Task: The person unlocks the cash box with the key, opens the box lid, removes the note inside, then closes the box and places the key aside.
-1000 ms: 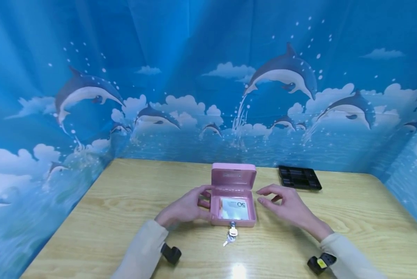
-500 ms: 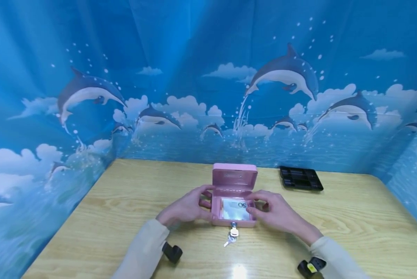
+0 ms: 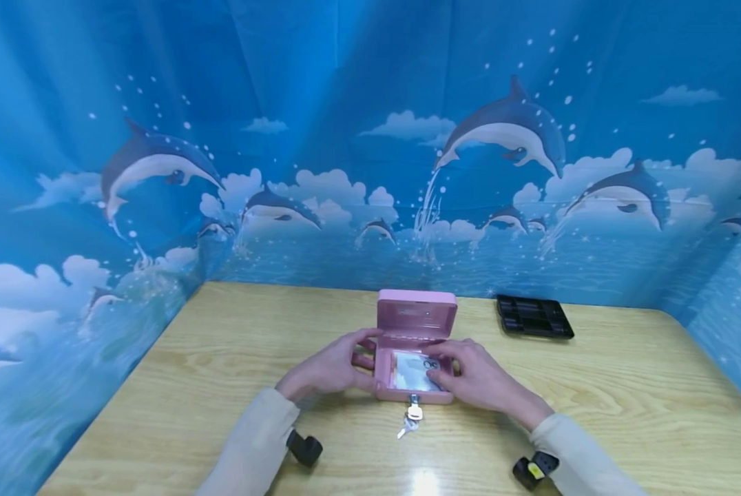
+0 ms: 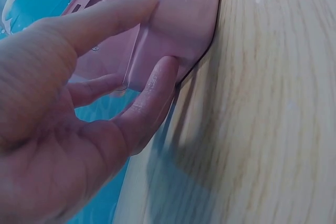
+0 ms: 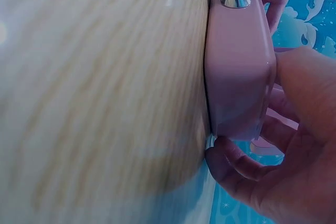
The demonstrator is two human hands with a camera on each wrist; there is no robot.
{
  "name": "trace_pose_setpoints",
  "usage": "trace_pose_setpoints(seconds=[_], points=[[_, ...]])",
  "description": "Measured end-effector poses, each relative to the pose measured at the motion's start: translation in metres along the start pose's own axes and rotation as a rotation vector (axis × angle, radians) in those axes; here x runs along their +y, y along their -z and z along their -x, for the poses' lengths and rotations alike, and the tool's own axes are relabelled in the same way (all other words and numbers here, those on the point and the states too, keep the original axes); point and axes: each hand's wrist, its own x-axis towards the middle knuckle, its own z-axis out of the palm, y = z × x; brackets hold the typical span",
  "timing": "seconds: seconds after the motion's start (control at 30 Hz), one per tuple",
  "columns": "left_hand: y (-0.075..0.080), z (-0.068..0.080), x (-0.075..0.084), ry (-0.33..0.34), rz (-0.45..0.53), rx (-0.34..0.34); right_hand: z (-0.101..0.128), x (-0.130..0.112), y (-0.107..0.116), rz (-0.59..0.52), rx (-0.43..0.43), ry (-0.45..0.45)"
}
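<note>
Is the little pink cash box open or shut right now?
Open. The pink cash box has its lid standing upright at the back, and a banknote shows inside. Keys hang from the front lock.
</note>
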Motion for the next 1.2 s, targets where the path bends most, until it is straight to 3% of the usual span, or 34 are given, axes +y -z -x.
trace_pose_setpoints(seconds=[0.23,0.5,0.73,1.07,1.2], points=[[0.000,0.001,-0.001,-0.004,-0.010,-0.003,-0.001,-0.003,0.001,-0.053,-0.013,-0.031],[-0.002,0.000,-0.001,0.008,-0.007,-0.016,0.002,-0.007,-0.001,-0.035,0.061,-0.127],[-0.001,-0.001,0.000,0.006,-0.007,-0.021,0.002,-0.010,0.000,-0.046,0.075,-0.175],[-0.001,-0.001,0.002,0.001,0.005,-0.036,0.013,-0.011,0.003,0.034,0.118,-0.016],[0.000,-0.001,0.004,0.007,-0.007,-0.038,0.014,-0.010,0.006,-0.007,0.140,0.022]])
